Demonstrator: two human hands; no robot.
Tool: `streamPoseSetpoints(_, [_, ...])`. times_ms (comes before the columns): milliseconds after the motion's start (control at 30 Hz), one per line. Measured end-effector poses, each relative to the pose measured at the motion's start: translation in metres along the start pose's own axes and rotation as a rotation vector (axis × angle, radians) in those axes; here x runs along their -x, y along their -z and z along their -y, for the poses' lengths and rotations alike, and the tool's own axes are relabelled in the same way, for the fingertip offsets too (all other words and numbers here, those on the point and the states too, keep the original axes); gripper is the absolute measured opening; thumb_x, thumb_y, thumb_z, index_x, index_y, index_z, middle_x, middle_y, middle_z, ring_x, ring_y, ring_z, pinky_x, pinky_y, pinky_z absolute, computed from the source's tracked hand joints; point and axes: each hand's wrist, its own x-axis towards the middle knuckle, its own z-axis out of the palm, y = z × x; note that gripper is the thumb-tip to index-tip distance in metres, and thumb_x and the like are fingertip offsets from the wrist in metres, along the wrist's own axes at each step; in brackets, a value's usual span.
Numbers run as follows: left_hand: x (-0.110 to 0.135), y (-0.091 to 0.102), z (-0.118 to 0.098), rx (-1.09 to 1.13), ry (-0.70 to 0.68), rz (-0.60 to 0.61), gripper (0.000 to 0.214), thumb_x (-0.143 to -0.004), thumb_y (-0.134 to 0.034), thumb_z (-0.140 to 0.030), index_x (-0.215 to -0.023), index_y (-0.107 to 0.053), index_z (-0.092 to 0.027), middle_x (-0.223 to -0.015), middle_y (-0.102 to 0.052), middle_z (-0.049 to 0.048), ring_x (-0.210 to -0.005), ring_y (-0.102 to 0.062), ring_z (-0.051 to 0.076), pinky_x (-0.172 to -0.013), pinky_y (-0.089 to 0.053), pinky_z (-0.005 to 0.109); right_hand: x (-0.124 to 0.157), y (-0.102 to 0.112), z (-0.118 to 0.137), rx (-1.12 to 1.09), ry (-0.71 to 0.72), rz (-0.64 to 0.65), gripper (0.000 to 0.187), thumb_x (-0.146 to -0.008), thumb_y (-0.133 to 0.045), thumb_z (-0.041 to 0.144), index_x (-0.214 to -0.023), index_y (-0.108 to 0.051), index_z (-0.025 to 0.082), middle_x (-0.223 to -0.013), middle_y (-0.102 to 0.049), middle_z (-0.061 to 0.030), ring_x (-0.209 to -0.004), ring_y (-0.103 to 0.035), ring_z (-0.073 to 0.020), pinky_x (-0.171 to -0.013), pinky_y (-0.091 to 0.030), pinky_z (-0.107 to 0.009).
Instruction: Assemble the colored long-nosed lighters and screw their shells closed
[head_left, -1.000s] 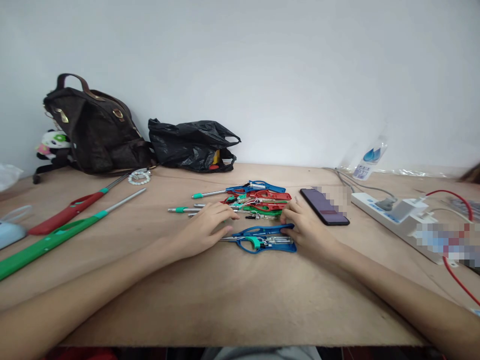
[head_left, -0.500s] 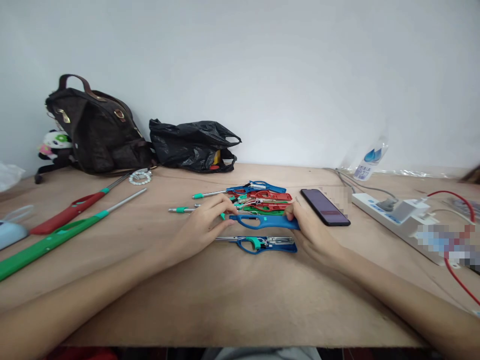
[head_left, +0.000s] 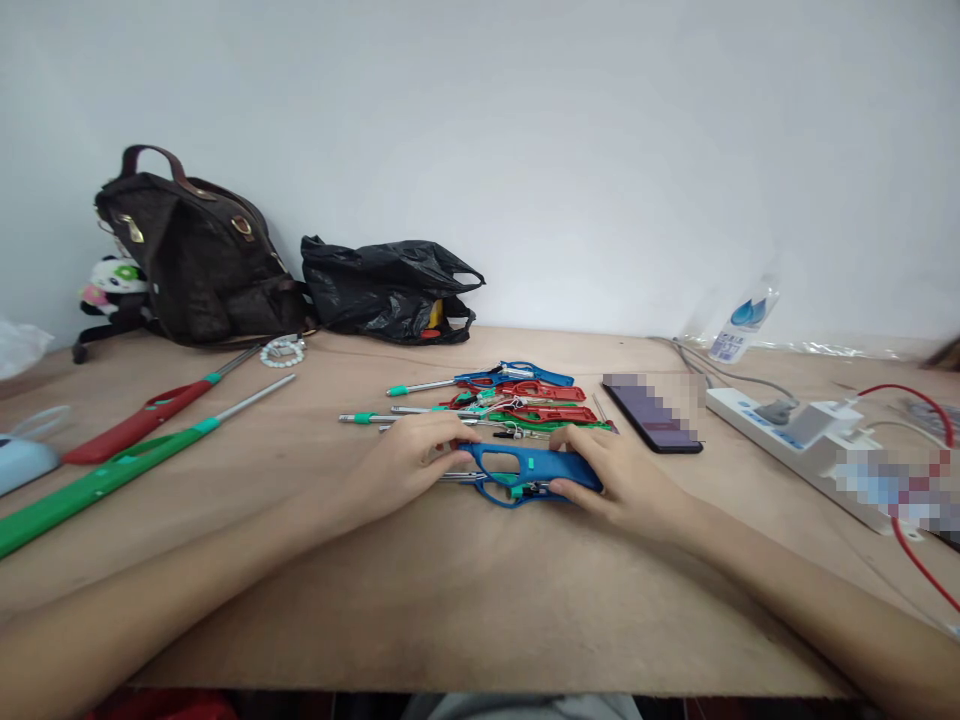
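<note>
A blue lighter casing half (head_left: pixel 551 465) is held between my two hands, its smooth outer side facing up. My left hand (head_left: pixel 405 455) pinches its front end by the trigger loop. My right hand (head_left: pixel 619 475) grips the wide rear end, thumb on the near edge and fingers on the far edge. Below it, partly covered, lies an opened blue long-reach lighter (head_left: pixel 496 496) with a green trigger and metal tube. Whether the two blue parts touch, I cannot tell. Just beyond lie other opened lighters: a blue one (head_left: pixel 559 379), a red one (head_left: pixel 566 393) and more red and green ones.
To the left lie a closed red lighter (head_left: pixel 142 420) and a closed green lighter (head_left: pixel 112 485). A backpack (head_left: pixel 210 270) and a black plastic bag (head_left: pixel 375 290) stand at the wall. On the right are a phone (head_left: pixel 652 420), a power strip (head_left: pixel 772 440) and a bottle (head_left: pixel 742 320).
The blue casing half has come down and nearer, over the opened blue lighter. My right fingers have spread along its rear end, and my left hand has lowered with it.
</note>
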Motion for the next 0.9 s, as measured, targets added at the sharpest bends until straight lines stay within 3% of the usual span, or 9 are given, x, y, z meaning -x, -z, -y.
streamPoseSetpoints(267, [0.002,-0.012,-0.002,-0.022,0.025,0.101,0.01,-0.09,-0.058,-0.02,-0.096,-0.065,-0.018,-0.095,-0.071,0.0033,-0.089,-0.064,0.019,-0.079,-0.047,0.028,-0.002,0.0,-0.005,0.11,0.099,0.049,0.014,-0.089,-0.053,0.032,-0.087,-0.049,0.019,-0.085,-0.06,-0.0071,-0.079,-0.057,-0.0227,-0.07,-0.043,-0.034])
streamPoseSetpoints(900, [0.002,-0.019,-0.003,0.034,0.115,0.125,0.009,-0.083,-0.062,-0.017,-0.089,-0.068,-0.019,-0.091,-0.07,0.0023,-0.086,-0.062,0.019,-0.076,-0.046,0.029,-0.003,-0.003,-0.01,0.061,0.054,0.139,0.013,-0.086,-0.059,0.029,-0.09,-0.054,0.018,-0.092,-0.06,-0.008,-0.086,-0.057,-0.0228,-0.073,-0.045,-0.035])
